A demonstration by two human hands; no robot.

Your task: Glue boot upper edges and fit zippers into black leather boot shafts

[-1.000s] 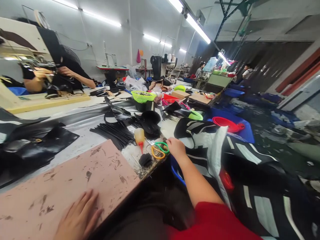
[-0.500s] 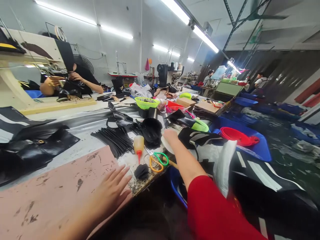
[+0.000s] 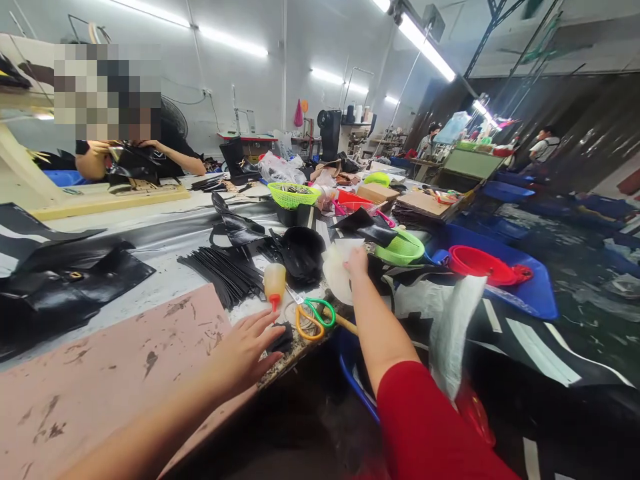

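Fingers spread, my left hand (image 3: pixel 245 347) hovers over or rests at the front corner of the table; I cannot tell if it touches. Beside its fingertips are a small stack of black pieces (image 3: pixel 281 339), partly covered by the hand, and a glue bottle (image 3: pixel 275 280) with its red nozzle down. My right hand (image 3: pixel 357 261) reaches farther out and pinches the right edge of a cream-white flat piece (image 3: pixel 336 275). Between my hands lie scissors (image 3: pixel 314 317) with one orange and one green handle. A fan of black strips (image 3: pixel 223 275) lies behind the bottle.
A pink board (image 3: pixel 115 373) covers the near left. Black leather pieces (image 3: pixel 75 287) lie beyond it. A green basket (image 3: pixel 293 193) stands farther back. At right are a blue tub (image 3: pixel 543 287) and a red basin (image 3: pixel 480 263). Across the table, a person (image 3: pixel 180 157) works at a sewing machine.
My left hand has moved forward and right, closer to the glue bottle and over part of the black stack. The cream-white piece in my right hand now shows more of its surface.
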